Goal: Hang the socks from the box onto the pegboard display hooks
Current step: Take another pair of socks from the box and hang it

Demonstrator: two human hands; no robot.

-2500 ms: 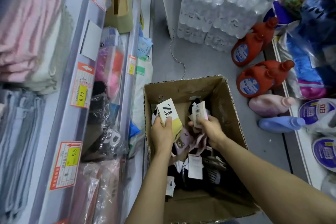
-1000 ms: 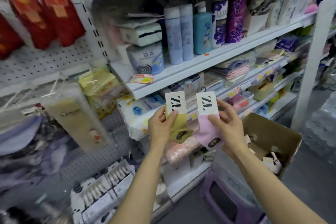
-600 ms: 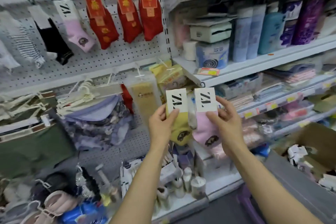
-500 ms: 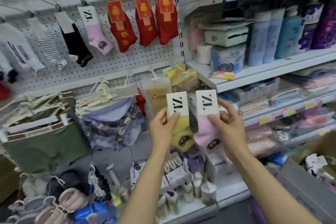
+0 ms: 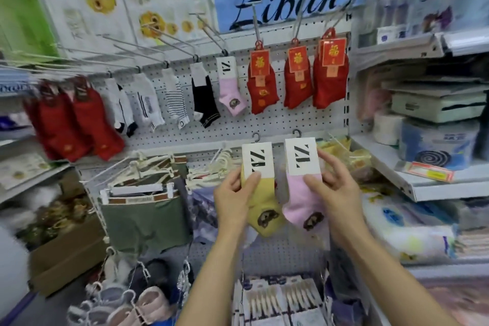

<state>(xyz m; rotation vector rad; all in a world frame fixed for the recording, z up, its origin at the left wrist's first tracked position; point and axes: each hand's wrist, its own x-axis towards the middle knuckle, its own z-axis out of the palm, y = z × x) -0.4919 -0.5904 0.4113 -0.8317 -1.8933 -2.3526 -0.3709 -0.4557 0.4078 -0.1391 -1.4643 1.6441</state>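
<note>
Socks: yellow pair (image 5: 262, 209) pinched by L hand (image 5: 232, 201), pink pair (image 5: 301, 204) by R hand (image 5: 336, 193) (pegboard (image 5: 264, 124) behind).

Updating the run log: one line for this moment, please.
left hand: holds yellow sock | right hand: holds pink sock | both unhung, below pegboard | matching pink pair on hook

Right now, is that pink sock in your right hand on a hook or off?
Off. The pink sock is held in the right hand, its small hanger free below the pegboard row.
</note>
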